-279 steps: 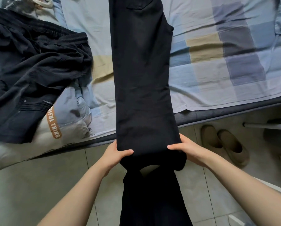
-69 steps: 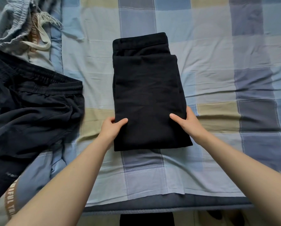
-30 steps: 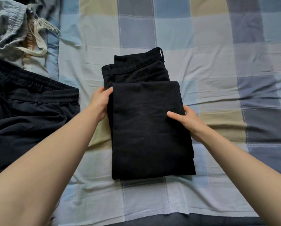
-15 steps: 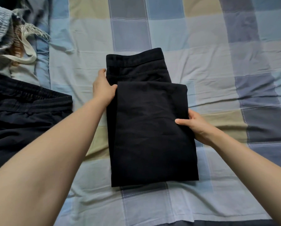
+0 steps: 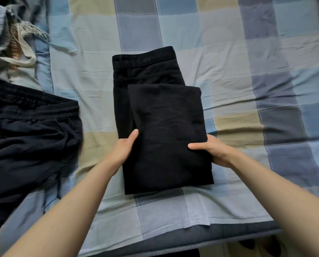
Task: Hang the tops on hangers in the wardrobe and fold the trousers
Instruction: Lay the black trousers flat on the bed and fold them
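Note:
Black trousers [image 5: 164, 127] lie folded on the bed, waistband at the far end and a folded layer on top. My left hand [image 5: 122, 148] grips the left edge of the folded stack, thumb on top, fingers hidden beneath. My right hand [image 5: 213, 150] grips the right edge the same way, thumb across the fabric.
The checked bedsheet [image 5: 247, 80] covers the bed. A second pair of dark trousers [image 5: 29, 141] lies crumpled at the left. A grey garment with a cream drawstring [image 5: 8, 39] lies at the far left corner. The bed's dark front edge [image 5: 173, 243] runs along the bottom.
My left hand has slid from the upper left corner down to the middle of the left edge. The right hand stays on the right edge.

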A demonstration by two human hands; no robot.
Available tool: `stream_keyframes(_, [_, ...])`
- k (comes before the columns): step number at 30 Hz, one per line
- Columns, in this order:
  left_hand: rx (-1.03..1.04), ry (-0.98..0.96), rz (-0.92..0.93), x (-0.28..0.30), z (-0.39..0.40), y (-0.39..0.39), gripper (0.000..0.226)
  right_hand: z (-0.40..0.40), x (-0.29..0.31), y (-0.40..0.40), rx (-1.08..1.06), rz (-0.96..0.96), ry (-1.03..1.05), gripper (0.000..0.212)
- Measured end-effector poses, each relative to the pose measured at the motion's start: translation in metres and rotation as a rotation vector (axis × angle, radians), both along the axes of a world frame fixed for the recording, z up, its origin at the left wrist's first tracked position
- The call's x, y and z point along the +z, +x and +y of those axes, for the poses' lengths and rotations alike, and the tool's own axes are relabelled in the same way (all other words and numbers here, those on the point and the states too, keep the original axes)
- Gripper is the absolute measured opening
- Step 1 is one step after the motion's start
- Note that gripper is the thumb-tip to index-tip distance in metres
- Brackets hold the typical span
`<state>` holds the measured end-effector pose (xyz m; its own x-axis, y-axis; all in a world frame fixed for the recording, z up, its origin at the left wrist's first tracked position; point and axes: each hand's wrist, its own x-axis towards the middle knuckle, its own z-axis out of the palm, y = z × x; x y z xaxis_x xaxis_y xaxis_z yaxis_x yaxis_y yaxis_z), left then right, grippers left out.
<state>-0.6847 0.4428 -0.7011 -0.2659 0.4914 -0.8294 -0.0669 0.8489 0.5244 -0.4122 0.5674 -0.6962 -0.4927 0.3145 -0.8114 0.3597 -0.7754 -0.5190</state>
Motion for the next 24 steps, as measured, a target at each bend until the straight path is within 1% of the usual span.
stream_keyframes(1, [-0.019, 0.011, -0.064, 0.003, -0.001, 0.003, 0.057, 0.001, 0.001, -0.001, -0.005, 0.005, -0.012, 0.054])
stream_keyframes(4, [-0.046, 0.087, -0.207, 0.009, -0.013, 0.008, 0.044, -0.002, 0.002, 0.002, -0.022, 0.016, -0.052, 0.055])
stream_keyframes(6, [0.026, 0.134, -0.307, 0.017, -0.023, 0.01, 0.041, -0.006, 0.003, 0.006, -0.033, 0.011, -0.07, 0.056])
stream_keyframes(9, [0.163, 0.188, -0.459, 0.029, -0.045, 0.017, 0.04, -0.018, 0.007, 0.019, -0.028, 0.008, -0.115, 0.052])
stream_keyframes(11, [0.205, 0.14, -0.47, 0.032, -0.065, 0.024, 0.042, -0.029, 0.008, 0.03, 0.003, -0.02, -0.142, 0.048])
stream_keyframes(14, [0.113, -0.014, -0.35, 0.031, -0.097, 0.041, 0.035, -0.049, 0.007, 0.047, 0.11, -0.152, -0.125, 0.04])
stream_keyframes(16, [0.098, -0.067, -0.236, 0.025, -0.113, 0.052, 0.027, -0.06, 0.005, 0.055, 0.194, -0.266, -0.052, 0.033])
stream_keyframes(18, [0.132, -0.071, -0.132, 0.021, -0.119, 0.06, 0.018, -0.067, 0.004, 0.056, 0.224, -0.366, 0.078, 0.034])
stream_keyframes(19, [0.138, -0.067, -0.097, 0.02, -0.12, 0.062, 0.014, -0.069, 0.005, 0.055, 0.229, -0.421, 0.188, 0.033])
stream_keyframes(20, [0.147, -0.064, -0.079, 0.019, -0.121, 0.064, 0.011, -0.069, 0.006, 0.053, 0.249, -0.494, 0.349, 0.033])
stream_keyframes(21, [0.163, -0.064, -0.08, 0.018, -0.122, 0.065, 0.012, -0.069, 0.006, 0.051, 0.284, -0.561, 0.526, 0.034])
stream_keyframes(22, [0.184, -0.064, -0.104, 0.016, -0.124, 0.065, 0.015, -0.067, 0.006, 0.048, 0.312, -0.583, 0.66, 0.038])
stream_keyframes(23, [0.207, -0.062, -0.148, 0.016, -0.126, 0.065, 0.018, -0.066, 0.006, 0.046, 0.322, -0.559, 0.719, 0.044])
stream_keyframes(24, [0.233, -0.052, -0.207, 0.017, -0.129, 0.065, 0.022, -0.064, 0.006, 0.042, 0.314, -0.516, 0.706, 0.049])
